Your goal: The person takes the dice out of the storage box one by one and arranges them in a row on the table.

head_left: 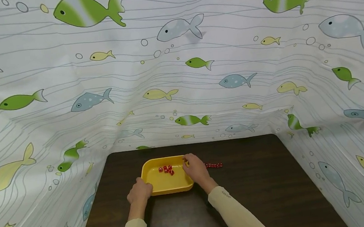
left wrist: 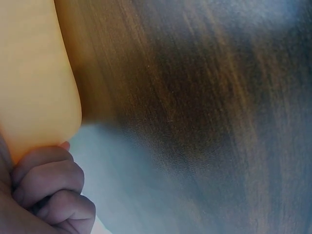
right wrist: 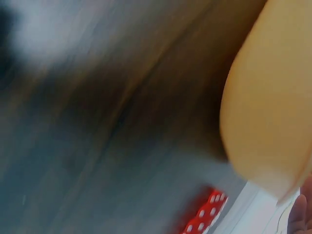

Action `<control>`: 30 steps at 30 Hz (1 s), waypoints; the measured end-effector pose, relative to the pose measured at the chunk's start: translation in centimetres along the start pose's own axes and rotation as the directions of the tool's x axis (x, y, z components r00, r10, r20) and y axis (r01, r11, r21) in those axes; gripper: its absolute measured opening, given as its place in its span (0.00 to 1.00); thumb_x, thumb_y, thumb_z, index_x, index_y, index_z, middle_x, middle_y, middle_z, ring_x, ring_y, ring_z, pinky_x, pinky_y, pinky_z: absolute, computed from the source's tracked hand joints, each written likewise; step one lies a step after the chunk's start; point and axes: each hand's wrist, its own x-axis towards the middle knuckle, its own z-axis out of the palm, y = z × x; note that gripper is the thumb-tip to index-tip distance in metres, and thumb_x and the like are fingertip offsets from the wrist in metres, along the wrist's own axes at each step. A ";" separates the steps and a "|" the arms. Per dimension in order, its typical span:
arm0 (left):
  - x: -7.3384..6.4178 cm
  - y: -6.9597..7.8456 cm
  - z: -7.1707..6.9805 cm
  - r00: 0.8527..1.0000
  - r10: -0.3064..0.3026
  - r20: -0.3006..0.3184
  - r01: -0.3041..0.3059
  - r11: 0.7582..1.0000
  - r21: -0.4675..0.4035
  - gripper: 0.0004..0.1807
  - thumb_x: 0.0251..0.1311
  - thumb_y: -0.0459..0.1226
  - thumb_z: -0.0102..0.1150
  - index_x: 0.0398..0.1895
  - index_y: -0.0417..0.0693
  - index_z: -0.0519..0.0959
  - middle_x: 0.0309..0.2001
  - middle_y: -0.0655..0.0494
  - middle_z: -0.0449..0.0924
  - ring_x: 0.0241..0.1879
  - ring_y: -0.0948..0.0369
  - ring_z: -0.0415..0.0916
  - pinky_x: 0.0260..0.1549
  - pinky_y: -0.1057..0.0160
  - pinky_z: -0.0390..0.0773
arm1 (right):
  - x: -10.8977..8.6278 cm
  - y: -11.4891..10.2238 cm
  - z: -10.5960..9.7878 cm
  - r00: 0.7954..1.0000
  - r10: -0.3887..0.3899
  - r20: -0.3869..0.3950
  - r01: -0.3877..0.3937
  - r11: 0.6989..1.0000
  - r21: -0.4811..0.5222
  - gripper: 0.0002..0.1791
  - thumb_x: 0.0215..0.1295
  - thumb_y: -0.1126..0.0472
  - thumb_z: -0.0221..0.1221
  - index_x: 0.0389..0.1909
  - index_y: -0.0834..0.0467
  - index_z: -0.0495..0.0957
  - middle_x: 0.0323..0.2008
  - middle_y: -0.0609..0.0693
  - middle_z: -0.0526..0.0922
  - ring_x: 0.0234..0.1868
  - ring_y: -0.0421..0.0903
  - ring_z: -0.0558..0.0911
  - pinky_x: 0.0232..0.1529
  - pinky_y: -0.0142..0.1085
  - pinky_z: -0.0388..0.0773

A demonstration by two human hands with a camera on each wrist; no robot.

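A shallow yellow tray (head_left: 168, 188) sits on the dark table. A loose group of several red dice (head_left: 166, 169) lies inside it. My left hand (head_left: 139, 191) grips the tray's left edge near the front corner; its curled fingers (left wrist: 48, 170) show beside the yellow wall in the left wrist view. Over the tray's right rim is my right hand (head_left: 196, 168), fingertips bent down toward the inside. The right wrist view catches only a bit of its fingers (right wrist: 298, 214), so whether they pinch anything is hidden. Right of the tray runs a row of red dice (head_left: 214, 165).
The dark wood-grain table (head_left: 261, 187) extends on both sides of the tray. A white curtain with printed fish (head_left: 187, 98) encloses the table at the back and sides. In the right wrist view, the dice row (right wrist: 207, 214) lies near the tray's outer wall (right wrist: 268, 97).
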 end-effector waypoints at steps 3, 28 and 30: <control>0.0 -0.1 0.1 1.000 -0.003 0.001 0.003 1.000 -0.005 0.29 0.69 0.42 0.49 0.65 0.30 0.66 0.40 0.36 0.78 0.35 0.43 0.77 0.40 0.41 0.77 | -0.3 -1.1 1.1 0.999 -0.007 0.043 0.007 1.000 -0.008 0.16 0.75 0.57 0.65 0.60 0.54 0.85 0.54 0.48 0.87 0.50 0.45 0.84 0.59 0.45 0.85; 0.1 -0.1 0.2 1.000 -0.006 -0.008 0.006 1.000 -0.010 0.27 0.68 0.42 0.49 0.63 0.31 0.68 0.39 0.37 0.79 0.35 0.44 0.78 0.39 0.42 0.77 | 0.5 -2.8 4.3 0.956 -0.087 0.281 0.172 0.940 -0.294 0.30 0.76 0.51 0.60 0.76 0.48 0.75 0.73 0.47 0.79 0.72 0.50 0.78 0.75 0.49 0.72; 0.3 -0.2 0.3 1.000 -0.010 -0.006 0.010 1.000 -0.006 0.27 0.69 0.42 0.49 0.63 0.31 0.68 0.39 0.37 0.79 0.35 0.44 0.78 0.39 0.42 0.77 | 0.5 -2.9 4.4 0.946 -0.072 0.316 0.174 0.936 -0.306 0.31 0.75 0.51 0.59 0.78 0.47 0.72 0.76 0.46 0.75 0.76 0.51 0.74 0.77 0.52 0.70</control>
